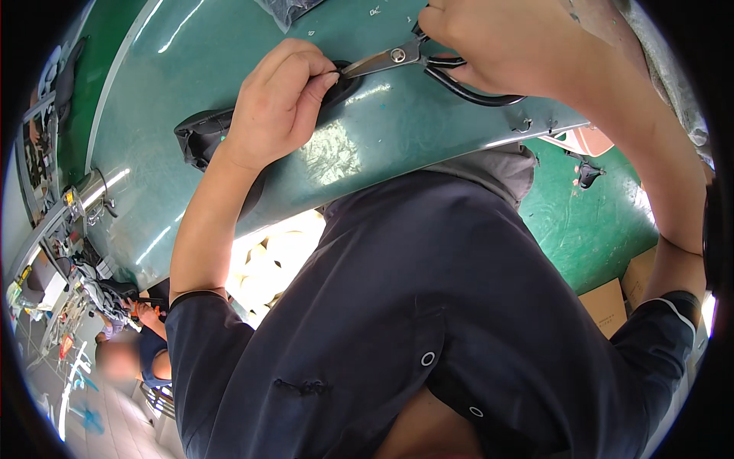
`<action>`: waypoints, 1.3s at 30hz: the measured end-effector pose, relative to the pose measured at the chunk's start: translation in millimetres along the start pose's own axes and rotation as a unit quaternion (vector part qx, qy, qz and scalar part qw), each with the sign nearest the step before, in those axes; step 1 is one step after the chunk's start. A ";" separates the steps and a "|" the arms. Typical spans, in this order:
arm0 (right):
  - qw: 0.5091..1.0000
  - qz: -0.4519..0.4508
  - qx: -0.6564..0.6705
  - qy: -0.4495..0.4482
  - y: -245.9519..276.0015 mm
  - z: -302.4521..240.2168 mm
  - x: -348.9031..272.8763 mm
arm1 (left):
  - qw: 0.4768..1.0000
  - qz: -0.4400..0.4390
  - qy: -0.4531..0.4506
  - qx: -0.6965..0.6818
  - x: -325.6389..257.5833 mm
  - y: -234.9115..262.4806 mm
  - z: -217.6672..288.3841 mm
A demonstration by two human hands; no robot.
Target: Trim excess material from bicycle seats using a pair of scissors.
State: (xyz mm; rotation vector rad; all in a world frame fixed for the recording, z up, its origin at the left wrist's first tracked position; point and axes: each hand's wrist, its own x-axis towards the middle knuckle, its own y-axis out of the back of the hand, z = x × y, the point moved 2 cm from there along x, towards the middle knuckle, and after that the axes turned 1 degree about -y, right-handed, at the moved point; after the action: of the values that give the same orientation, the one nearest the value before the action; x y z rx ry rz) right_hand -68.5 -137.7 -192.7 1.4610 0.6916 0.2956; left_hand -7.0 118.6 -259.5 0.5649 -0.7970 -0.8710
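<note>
My left hand [279,99] is closed, its thumb and forefinger pinching the edge of a soft black item [205,131] on the green table. Part of the item sticks out left of my wrist and a rounded end shows past my fingertips; my hand covers the middle, and its exact kind I cannot make out. In my right hand [489,42] is a pair of scissors [397,56] with black-coated handles. Their metal blades point left, and the tip meets the black item right beside my left fingertips. How far the blades are apart is hard to see.
Small scraps dot the green tabletop [145,191]. A plastic bag [289,11] lies at its far edge. Cardboard boxes [604,306] stand on the green floor at lower right, and a dark object [589,174] lies there. Another person [149,348] sits at lower left.
</note>
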 end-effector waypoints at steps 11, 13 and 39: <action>0.995 0.083 0.009 -0.054 -9.7 5.6 -36.9 | 0.994 0.020 0.022 -0.109 -3.9 12.6 -10.0; 0.805 0.520 0.243 0.149 -35.7 16.4 -29.6 | 0.991 0.016 0.025 -0.133 -4.3 12.8 -12.4; 0.984 0.172 0.031 -0.019 -22.0 12.8 3.7 | 0.942 -0.022 0.227 -0.247 -9.9 19.5 -24.2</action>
State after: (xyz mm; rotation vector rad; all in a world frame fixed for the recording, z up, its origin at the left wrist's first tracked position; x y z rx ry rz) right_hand -62.9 -148.4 -215.4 1.6405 0.4173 0.5135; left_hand 17.2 140.1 -263.5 0.3159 -0.1310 -0.8948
